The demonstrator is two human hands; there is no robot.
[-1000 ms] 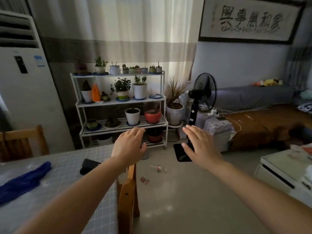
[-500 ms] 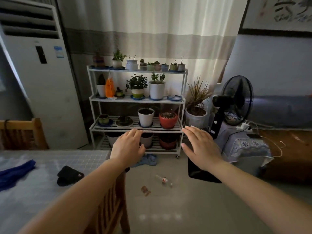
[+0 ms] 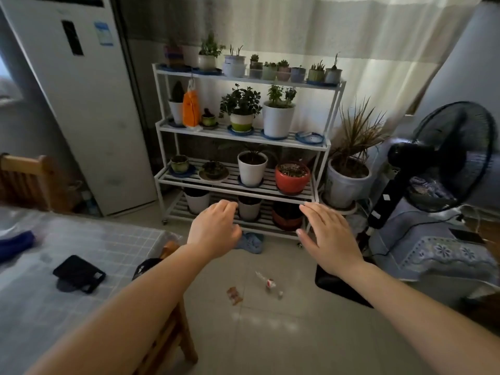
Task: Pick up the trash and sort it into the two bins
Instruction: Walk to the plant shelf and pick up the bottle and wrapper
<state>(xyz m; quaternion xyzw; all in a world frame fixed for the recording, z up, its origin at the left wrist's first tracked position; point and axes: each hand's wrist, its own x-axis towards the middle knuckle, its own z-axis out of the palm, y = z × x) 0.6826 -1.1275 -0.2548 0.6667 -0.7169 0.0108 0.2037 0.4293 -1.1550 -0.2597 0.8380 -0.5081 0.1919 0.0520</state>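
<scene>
Two bits of trash lie on the pale tiled floor ahead: a small brown scrap [image 3: 234, 295] and, just right of it, a crumpled clear wrapper with red print [image 3: 268, 283]. A blue rag [image 3: 252, 242] lies further off at the foot of the plant shelf. My left hand [image 3: 213, 229] and my right hand [image 3: 328, 239] are stretched forward at chest height, palms down, both empty, well above the trash. The left fingers curl loosely; the right fingers are spread. No bin is in view.
A white plant shelf [image 3: 243, 133] full of pots stands ahead. A black fan [image 3: 443, 163] and its base [image 3: 341, 288] are at the right. A table [image 3: 38, 293] with a black phone case [image 3: 79, 273] and a wooden chair [image 3: 173, 331] are at the left.
The view has swung left and downward toward the floor; the shelf and trash now sit more central and closer. Both hands stay raised and empty in the same pose.
</scene>
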